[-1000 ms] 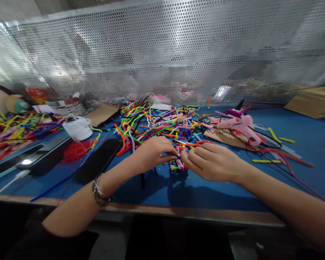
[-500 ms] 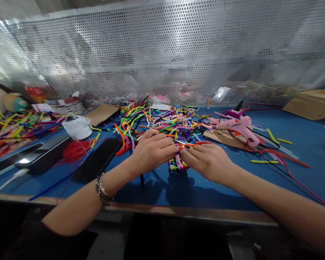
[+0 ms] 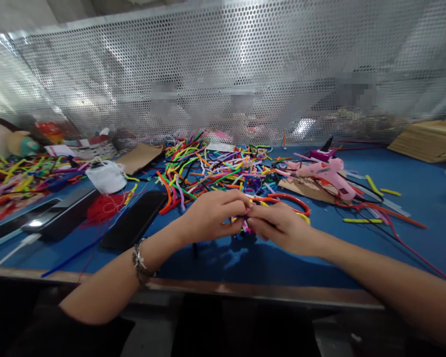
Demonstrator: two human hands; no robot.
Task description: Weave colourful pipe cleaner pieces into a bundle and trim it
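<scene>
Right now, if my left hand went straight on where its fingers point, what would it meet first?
Likely the colourful pipe-cleaner piece pinched between left hand and right hand; depth unclear.

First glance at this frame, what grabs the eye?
The bright pile of pipe cleaners heaped on the blue table. Just in front of it, the left hand and right hand pinch a small multicoloured bundle. A pink glue gun lies to the right, with a perforated screen behind it all.
</scene>
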